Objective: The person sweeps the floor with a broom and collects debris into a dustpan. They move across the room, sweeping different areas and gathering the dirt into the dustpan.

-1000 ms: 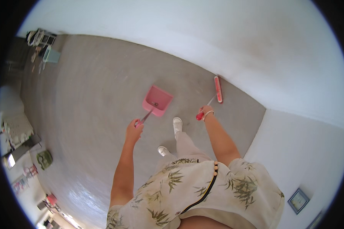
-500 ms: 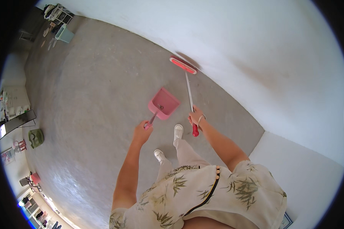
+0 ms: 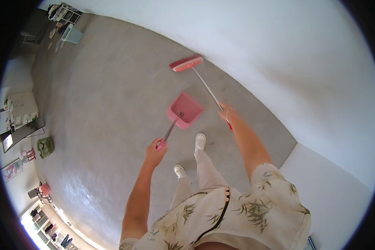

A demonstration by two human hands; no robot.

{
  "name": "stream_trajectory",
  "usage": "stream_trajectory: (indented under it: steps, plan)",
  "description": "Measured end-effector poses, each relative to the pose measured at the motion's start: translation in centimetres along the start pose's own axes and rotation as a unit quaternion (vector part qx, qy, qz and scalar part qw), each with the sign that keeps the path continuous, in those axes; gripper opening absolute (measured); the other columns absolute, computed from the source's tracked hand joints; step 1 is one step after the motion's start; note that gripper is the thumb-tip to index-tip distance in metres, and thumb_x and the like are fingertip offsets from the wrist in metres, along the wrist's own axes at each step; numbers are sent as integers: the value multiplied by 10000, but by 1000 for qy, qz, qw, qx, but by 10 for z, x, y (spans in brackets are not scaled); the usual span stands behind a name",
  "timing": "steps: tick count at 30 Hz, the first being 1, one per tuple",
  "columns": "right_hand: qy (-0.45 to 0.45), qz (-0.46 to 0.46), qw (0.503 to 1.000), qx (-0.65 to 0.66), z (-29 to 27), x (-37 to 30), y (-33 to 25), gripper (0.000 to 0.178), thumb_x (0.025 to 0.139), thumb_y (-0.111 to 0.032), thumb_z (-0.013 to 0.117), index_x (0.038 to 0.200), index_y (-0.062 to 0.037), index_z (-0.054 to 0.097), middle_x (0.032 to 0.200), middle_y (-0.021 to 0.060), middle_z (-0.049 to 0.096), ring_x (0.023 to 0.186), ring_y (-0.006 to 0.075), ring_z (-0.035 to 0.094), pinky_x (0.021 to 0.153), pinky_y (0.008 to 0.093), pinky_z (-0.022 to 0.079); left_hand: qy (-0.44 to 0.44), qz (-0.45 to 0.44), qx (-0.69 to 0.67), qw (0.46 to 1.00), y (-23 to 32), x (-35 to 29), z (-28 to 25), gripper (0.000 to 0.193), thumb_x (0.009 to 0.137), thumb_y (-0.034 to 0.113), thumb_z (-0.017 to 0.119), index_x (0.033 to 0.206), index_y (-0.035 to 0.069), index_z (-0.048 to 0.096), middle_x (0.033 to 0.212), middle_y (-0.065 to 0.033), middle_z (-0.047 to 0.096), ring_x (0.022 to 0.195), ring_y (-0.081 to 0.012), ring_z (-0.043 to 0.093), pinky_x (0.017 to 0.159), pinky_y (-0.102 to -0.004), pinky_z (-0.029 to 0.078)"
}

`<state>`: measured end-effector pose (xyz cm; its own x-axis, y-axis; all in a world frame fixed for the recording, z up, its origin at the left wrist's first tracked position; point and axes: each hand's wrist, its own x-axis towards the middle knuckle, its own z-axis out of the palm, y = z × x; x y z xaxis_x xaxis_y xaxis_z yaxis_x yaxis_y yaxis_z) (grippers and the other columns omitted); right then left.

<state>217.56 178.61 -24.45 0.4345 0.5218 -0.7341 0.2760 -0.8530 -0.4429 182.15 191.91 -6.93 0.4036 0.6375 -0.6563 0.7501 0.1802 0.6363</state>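
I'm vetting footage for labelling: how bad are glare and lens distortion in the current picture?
Head view: whitish glare on the floor, lower left; head view: the base of the wall bows and black fills the corners; head view: the broom and dustpan are readable.

A leaf-printed cream shirt [image 3: 242, 210] tops pale trousers [image 3: 209, 171] and white shoes [image 3: 200, 142].

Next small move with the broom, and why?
Probably the right hand should draw the broom head toward the pink dustpan: the head is near the wall, apart from the pan, and the left hand holds the pan with a small dark clump inside.
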Motion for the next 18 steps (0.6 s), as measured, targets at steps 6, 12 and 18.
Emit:
stream_trajectory:
  steps: [6, 12, 18]
  plan:
    - [37, 122, 984, 122, 14, -149, 100, 525, 804, -105, 471, 1313, -188, 376, 561, 57, 513, 418, 139, 469, 379, 300, 404, -6, 13, 15, 1000, -2, 9, 10, 353, 712, 222, 603, 1023, 59, 571, 739, -102, 585, 646, -177, 546, 626, -296, 449]
    - [0, 152, 951, 269, 12, -234, 95, 543, 796, -107, 473, 1319, -201, 360, 609, 64, 513, 430, 130, 452, 398, 286, 416, -4, 25, 24, 999, 1, 6, 14, 349, 710, 224, 601, 1018, 61, 576, 749, -106, 587, 657, -182, 546, 630, -300, 449]
    - [16, -26, 993, 116, 33, -102, 58, 510, 823, -116, 472, 1315, -184, 354, 587, 45, 494, 425, 131, 451, 386, 292, 400, 1, 15, 24, 1000, -3, 8, 19, 349, 725, 224, 600, 1030, 57, 571, 704, -79, 562, 579, -142, 521, 535, -281, 437]
